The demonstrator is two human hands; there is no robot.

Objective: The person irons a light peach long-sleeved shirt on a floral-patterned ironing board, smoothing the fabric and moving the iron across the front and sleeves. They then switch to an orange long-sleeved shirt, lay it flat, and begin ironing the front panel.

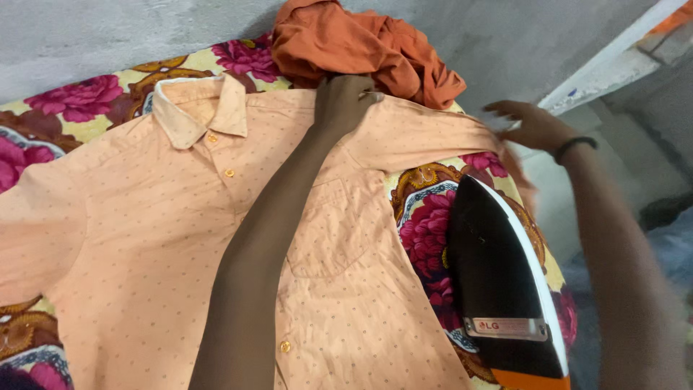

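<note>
the peach shirt (pixel 144 238) lies flat across the frame's left and centre on a floral cloth (pixel 433 231). left hand (pixel 345 101) pinches its shoulder, fingers closed; right hand (pixel 530 124), fingers spread, touches the sleeve at upper right. iron (pixel 498 282) stands lower right.
</note>
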